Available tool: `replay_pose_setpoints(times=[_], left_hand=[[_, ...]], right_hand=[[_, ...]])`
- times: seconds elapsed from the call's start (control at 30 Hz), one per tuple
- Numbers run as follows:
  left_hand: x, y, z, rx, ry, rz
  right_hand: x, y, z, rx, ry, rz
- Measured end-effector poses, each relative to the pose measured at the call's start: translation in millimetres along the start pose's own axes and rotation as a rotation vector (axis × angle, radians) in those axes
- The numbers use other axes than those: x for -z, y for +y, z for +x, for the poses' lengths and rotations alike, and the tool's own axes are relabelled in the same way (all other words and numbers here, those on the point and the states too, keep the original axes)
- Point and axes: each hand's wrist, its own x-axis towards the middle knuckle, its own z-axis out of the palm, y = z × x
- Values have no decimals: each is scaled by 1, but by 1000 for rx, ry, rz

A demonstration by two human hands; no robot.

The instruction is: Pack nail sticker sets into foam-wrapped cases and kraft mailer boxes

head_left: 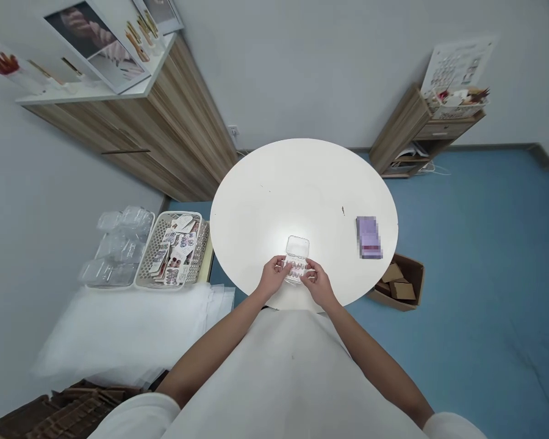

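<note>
White clothing [293, 366] lies below the left hand [273, 275] and right hand [318, 283], narrowly curled, holding an open clear case [297, 247], while markings on a purple box [368, 236] are blurred.

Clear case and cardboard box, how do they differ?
The clear case is small and see-through; the cardboard box is larger and brown. The left hand and right hand hold the case, while neither touches the box. Both are open containers.
</note>
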Motion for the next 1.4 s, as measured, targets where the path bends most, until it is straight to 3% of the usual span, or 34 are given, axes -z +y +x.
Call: replay_pose_setpoints(times=[0.3,0.4,0.47,0.57,0.77,0.93,1.4], left_hand=[[53,15,-17,66,-242,-263],[63,13,-20,76,-280,-322],[66,10,-22,75,-298,-331],[69,7,-26,80,-356,-326],[69,6,-28,133,-451,-372],[72,9,-29,182,-519,-421],[65,3,-33,178,-445,-622]], right_hand=[[-21,-24,-18,99,29,31],[-27,-28,-18,-6,115,22],[-30,-30,-17,-106,54,98],[-34,-36,-14,-132,-62,202],[-38,-48,-13,2,30,197],[-41,-52,-22,12,48,200],[-55,-55,-40,-56,-11,316]])
